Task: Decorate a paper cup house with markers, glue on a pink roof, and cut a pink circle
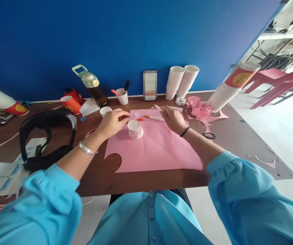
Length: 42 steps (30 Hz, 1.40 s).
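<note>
On the brown counter (167,180), the cup with red markings (135,131) stands on a pink sheet (149,153), between the left hand (113,122) and the right hand (174,119); which end of it is uppermost is unclear. The left grip is loosely curled, though whether it is empty cannot be told; the right lies over a white marker (158,107), its closure likewise uncertain. The cup, apparently paper, should prove light, stiffest at its ends and easily dented at mid-wall; a gentle hold on opposite sides would suit. The sheet probably creases readily and is best taken by its edges. Behind rises a blue wall (110,41); at right, reddish furniture (271,76) stands on pale floor (271,122).
</note>
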Tool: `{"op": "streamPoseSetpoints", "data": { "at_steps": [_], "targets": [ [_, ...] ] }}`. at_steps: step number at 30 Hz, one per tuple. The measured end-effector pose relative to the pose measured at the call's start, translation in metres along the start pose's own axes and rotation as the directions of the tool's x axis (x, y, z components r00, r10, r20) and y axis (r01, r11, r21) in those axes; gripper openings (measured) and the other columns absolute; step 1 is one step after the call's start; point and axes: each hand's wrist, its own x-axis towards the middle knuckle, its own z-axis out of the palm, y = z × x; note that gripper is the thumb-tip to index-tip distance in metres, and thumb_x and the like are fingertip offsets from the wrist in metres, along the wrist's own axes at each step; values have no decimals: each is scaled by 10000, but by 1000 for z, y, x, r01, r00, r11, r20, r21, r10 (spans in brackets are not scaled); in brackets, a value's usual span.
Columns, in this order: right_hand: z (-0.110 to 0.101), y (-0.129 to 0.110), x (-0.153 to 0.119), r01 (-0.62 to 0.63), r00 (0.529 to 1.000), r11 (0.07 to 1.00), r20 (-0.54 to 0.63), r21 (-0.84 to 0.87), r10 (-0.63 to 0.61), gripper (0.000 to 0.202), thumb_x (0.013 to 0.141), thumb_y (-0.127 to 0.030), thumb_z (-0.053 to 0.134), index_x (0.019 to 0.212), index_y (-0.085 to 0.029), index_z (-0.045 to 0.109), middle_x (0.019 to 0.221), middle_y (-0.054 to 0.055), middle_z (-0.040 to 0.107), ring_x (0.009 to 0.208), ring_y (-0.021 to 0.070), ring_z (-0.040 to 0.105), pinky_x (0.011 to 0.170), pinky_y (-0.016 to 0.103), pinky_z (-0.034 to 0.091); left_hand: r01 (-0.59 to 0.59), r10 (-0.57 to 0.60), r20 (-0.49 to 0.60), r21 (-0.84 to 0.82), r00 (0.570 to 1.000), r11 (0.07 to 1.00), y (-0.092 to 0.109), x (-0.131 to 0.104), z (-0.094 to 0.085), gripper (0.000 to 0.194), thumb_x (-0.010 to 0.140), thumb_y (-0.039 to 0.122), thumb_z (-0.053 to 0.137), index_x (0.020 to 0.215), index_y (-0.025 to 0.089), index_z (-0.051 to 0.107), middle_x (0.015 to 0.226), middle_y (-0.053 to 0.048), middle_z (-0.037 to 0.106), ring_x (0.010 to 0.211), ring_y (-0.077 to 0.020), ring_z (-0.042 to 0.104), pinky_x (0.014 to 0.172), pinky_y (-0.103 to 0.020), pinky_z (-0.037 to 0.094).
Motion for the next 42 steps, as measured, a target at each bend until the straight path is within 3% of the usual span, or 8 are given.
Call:
{"op": "streamPoseSetpoints", "data": {
  "at_steps": [5,10,14,18,22,30,35,42],
  "targets": [
    [24,-18,6,40,999,999,27,-5,-39,298,1013,-270,505,1213,-242,723,1220,112,719,1031,269,711,843,390,594,-120,106,353,20,930,993,-21,67,26,187,803,431,720,829,269,811,895,-30,720,776,-201,666,770,-348,530],
    [29,-11,-8,45,997,995,67,-91,-39,285,990,-198,507,1126,-217,757,1103,123,721,963,272,694,753,362,558,-218,126,484,139,866,966,-24,88,42,161,755,403,725,796,275,814,915,-47,666,818,-217,630,676,-307,456],
    [30,-9,-14,65,993,989,110,-136,-50,236,989,-238,554,1080,-255,772,1068,106,712,939,268,671,707,347,517,-234,151,511,103,847,967,-26,92,47,79,747,339,736,753,280,787,952,-42,637,846,-219,623,733,-319,468],
    [32,-14,-14,87,992,978,107,-188,-68,260,1022,-275,502,1042,-250,760,1069,119,689,919,283,635,645,354,464,-293,149,547,186,824,938,-29,96,51,79,759,296,695,777,258,762,1022,-52,622,887,-234,632,744,-343,480],
    [29,-16,-13,123,992,966,47,-227,-116,320,1049,-227,424,1101,-217,739,1056,127,686,920,274,622,644,350,430,-302,160,505,212,848,930,-25,98,44,120,771,274,662,841,234,750,1091,-58,645,910,-217,639,774,-329,487],
    [14,-21,-17,196,969,956,-109,-220,-224,327,1091,-262,417,1174,-212,729,1018,82,703,898,201,635,637,302,388,-130,108,459,16,882,991,2,93,13,136,832,215,650,925,196,748,887,-13,757,741,-139,634,707,-271,453],
    [10,-23,-19,209,960,947,-135,-243,-246,354,1100,-268,395,1201,-213,729,1019,79,720,894,191,645,636,292,389,-36,57,465,-53,884,998,8,89,9,125,833,228,667,924,191,744,880,-25,764,763,-148,658,702,-269,467],
    [4,-23,-19,182,971,947,-102,-264,-215,391,1105,-290,362,1179,-222,740,996,81,713,857,195,616,626,299,362,-22,61,462,-89,885,996,11,87,8,126,848,253,686,939,192,747,899,-29,774,791,-152,672,726,-273,488]
  ]
}}
